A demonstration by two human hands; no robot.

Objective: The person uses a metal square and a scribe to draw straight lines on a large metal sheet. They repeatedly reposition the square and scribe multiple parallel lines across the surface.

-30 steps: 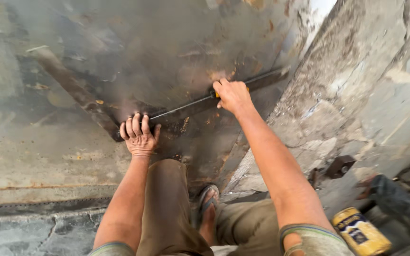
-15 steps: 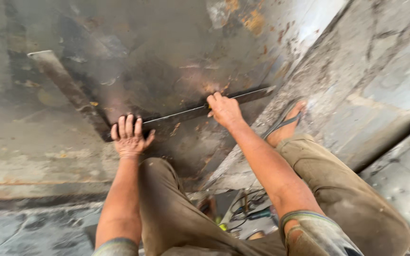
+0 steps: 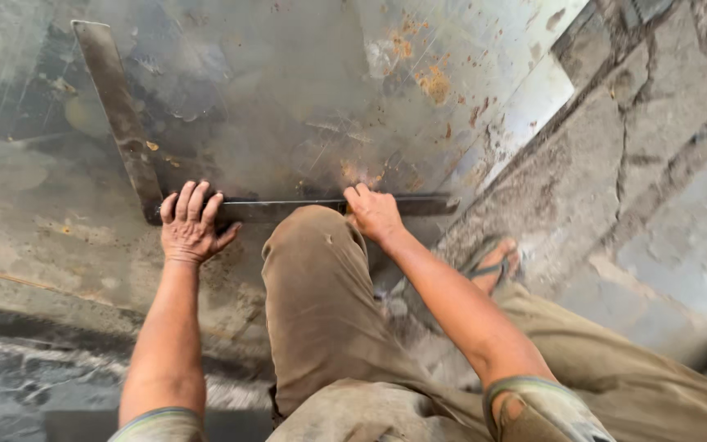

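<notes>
Head view: dark steel square (image 3: 231, 209) lies flat on the rusty metal sheet (image 3: 288, 106). Left hand (image 3: 190, 229) presses its corner, fingers together; right hand (image 3: 374, 214) pinches the long arm. Any slip could skew it or nick fingers. Cracked concrete floor (image 3: 656, 164) lies alongside.

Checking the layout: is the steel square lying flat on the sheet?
Flat: the steel square lies against the metal sheet, with both hands pressing its lower arm.
</notes>
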